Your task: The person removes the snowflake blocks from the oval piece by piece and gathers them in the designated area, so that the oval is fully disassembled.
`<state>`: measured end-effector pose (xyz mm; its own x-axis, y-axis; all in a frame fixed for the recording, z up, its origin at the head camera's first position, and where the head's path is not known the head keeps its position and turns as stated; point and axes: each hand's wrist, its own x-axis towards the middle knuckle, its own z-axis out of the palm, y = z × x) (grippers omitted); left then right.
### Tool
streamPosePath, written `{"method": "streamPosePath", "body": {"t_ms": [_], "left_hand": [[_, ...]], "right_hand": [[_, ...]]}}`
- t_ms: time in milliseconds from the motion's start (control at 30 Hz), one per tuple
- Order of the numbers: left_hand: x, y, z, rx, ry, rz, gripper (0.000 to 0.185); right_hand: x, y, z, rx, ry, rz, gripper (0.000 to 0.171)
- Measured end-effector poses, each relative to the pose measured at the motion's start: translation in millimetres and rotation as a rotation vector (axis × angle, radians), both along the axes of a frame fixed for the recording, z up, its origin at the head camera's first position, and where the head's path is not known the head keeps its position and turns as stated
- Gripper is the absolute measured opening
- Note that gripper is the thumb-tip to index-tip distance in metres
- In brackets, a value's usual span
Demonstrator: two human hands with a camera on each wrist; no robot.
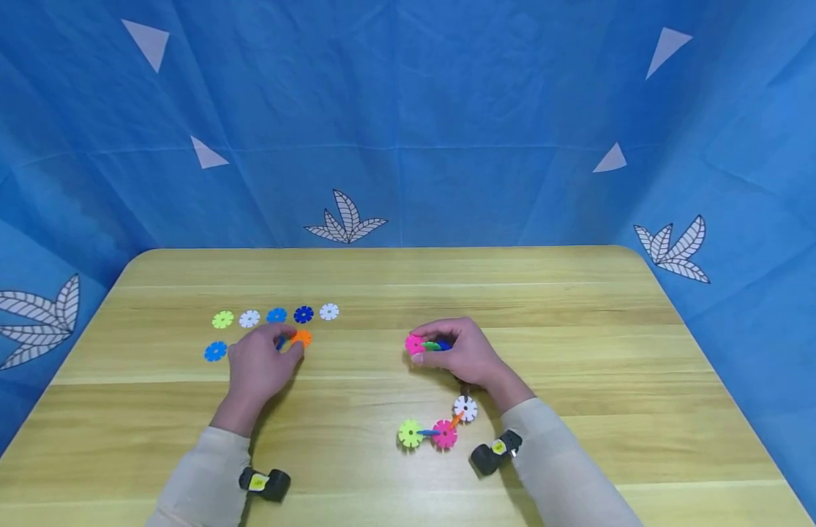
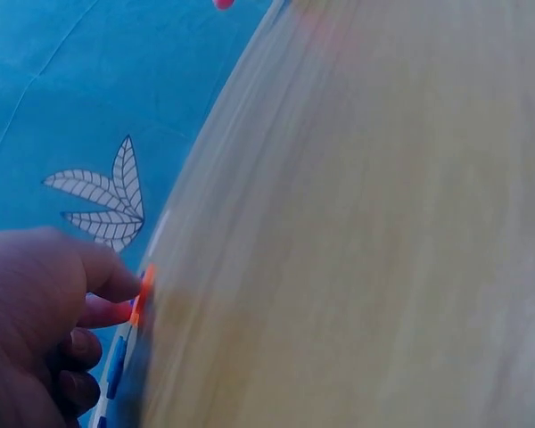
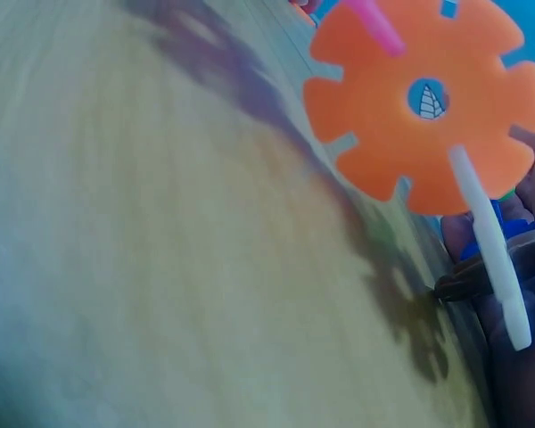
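My left hand is at the left of the table, with thumb and index finger pinching the edges of an orange notched plastic disc. In the left wrist view the orange disc shows edge-on at the fingertips. A blue disc is partly hidden under that hand. My right hand grips the pink end disc of a chain of interlocked notched discs. Green and blue discs follow it, partly covered by fingers. The chain bends below the wrist through a white disc and a pink disc to a yellow-green disc.
Several loose discs lie flat beyond and beside my left hand, among them a yellow-green disc, a dark blue disc, a white disc and a blue disc. Blue cloth hangs behind the wooden table.
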<state>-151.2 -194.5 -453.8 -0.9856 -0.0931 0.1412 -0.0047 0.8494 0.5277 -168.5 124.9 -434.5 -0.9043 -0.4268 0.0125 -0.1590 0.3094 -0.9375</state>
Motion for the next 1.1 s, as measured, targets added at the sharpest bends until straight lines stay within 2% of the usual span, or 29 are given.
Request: {"method": "streamPosePath", "body": {"t_ms": [133, 200, 367, 500, 733, 867, 1100], "left_hand": [[-0.3, -0.1, 0.3, 0.002, -0.020, -0.003, 0.025], [-0.7, 1.3, 0.9, 0.002, -0.006, -0.001, 0.025], [-0.9, 12.7, 5.5, 0.022, 0.067, -0.020, 0.025], [-0.7, 27.5, 9.2, 0.051, 0.120, -0.060, 0.025], [-1.8, 57.0, 8.3, 0.071, 0.240, -0.172, 0.023], [-1.4, 74.2, 7.1, 0.083, 0.215, -0.239, 0.024], [-2.3, 96.6, 8.9, 0.095, 0.110, -0.381, 0.034]], "right_hand": [[-0.3, 0.5, -0.3, -0.007, 0.002, 0.007, 0.035], [-0.4, 1.0, -0.3, -0.016, 0.001, 0.014, 0.035], [-0.8, 2.9, -0.6, -0.057, -0.004, 0.041, 0.034], [-0.6, 3.5, -0.5, -0.065, -0.022, 0.045, 0.038], [-0.7, 2.5, -4.3, -0.106, 0.027, 0.035, 0.015], [-1.7, 2.6, -6.9, -0.119, 0.043, 0.051, 0.007], [-3.0, 3.3, -9.6, -0.150, 0.082, 0.102, 0.009]]}}
